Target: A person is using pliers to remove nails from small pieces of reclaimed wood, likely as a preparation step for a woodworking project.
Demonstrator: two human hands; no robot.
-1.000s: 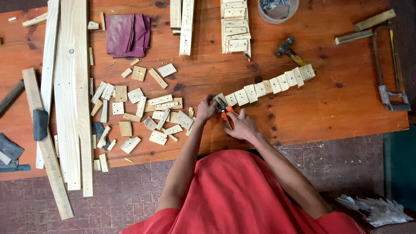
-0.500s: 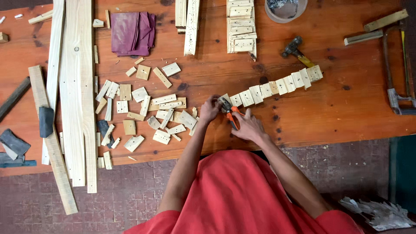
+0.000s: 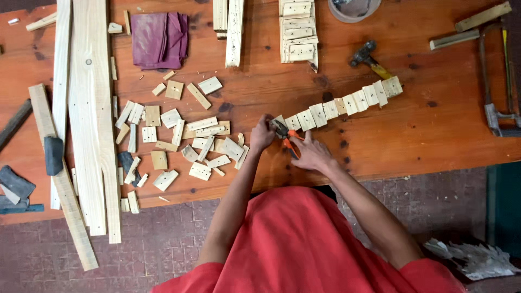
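While both hands work at the near edge of the table [image 3: 434, 135], the left hand [image 3: 262, 135] is curled shut on a small wooden block [image 3: 279, 120] at the near end of a row, fingers wrapped over it. Right hand [image 3: 309, 154] closed around the orange handles of a pair of pliers [image 3: 285, 137]; the dark pliers head lies between the two hands, touching or just at the block. Whether the plier tips grip anything cannot be told at this size.

Row of blocks [image 3: 347, 104]: pale wooden pieces laid edge to edge in a diagonal line, running from the held block up and away to the right. A hammer [image 3: 369, 57] with a yellowish handle lies just beyond the far end of the row.

Left of the hands: a loose scatter of wood offcuts [image 3: 184, 135], many with small holes, some overlapping. Further left, long planks [image 3: 89, 108] lie lengthwise, one overhanging the table edge above the tiled floor. A purple cloth [image 3: 160, 39] sits crumpled at the far side. A stack of short slats [image 3: 297, 30] rests at the far edge, beside a round container [image 3: 353, 10]. A hacksaw [image 3: 496, 81] lies at the right end.
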